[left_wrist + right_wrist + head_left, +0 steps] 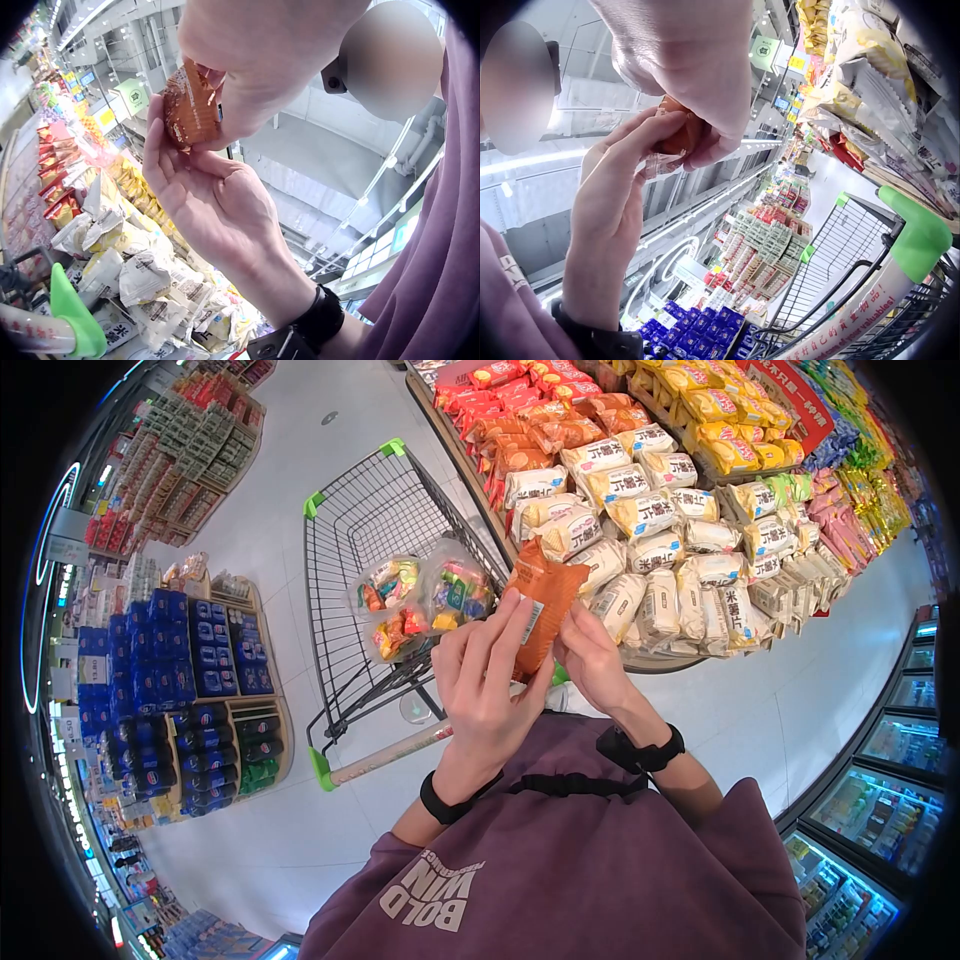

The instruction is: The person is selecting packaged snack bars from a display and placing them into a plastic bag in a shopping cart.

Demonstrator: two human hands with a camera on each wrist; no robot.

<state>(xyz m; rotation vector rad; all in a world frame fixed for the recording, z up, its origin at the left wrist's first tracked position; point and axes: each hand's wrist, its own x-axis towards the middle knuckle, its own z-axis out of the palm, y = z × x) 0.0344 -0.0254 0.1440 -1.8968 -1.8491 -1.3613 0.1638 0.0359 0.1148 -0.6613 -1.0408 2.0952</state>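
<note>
Head view: brown packet (556,586) held between left hand (484,678) and right hand (597,662), near trolley (313,506) and snack bags (648,515). Left hand pinches packet between thumb and fingers; right hand pinches side edge. Two-handed hold probably steadies soft packet, barcode (531,622) turned up, likely for viewing.

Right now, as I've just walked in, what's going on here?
A person is holding an orange-brown packet in the fingers of the left hand and right hand, beside a shopping cart. Clear bags of colorful items sit in the cart. More packets lie heaped to the right of it.
</note>
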